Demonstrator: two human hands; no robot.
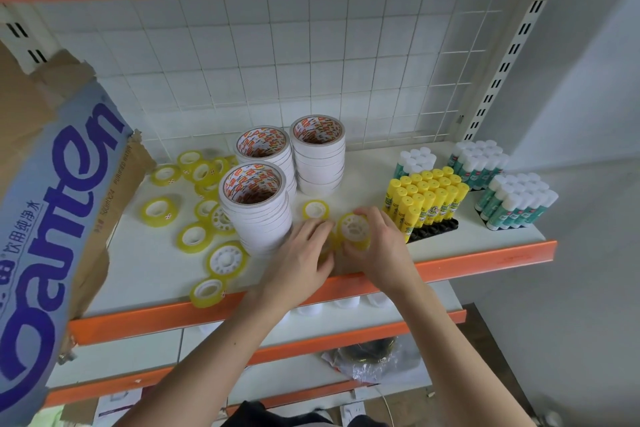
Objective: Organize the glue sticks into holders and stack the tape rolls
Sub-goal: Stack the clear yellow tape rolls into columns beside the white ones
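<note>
Left hand (300, 253) seemingly hides a tape roll (328, 246) beneath its fingers.

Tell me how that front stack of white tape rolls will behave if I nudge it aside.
The front stack of white tape rolls stands tall on loose layers, so a high push likely shears or topples it. Nudge low; it probably slides on the smooth shelf.

Both hands (346, 246) grip small yellow tape rolls (355, 230) beside white tape stacks (258, 208).

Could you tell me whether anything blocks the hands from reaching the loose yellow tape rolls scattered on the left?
Yes: the front stack of white tape rolls stands between both hands, left hand and right hand, and the loose yellow rolls.
</note>
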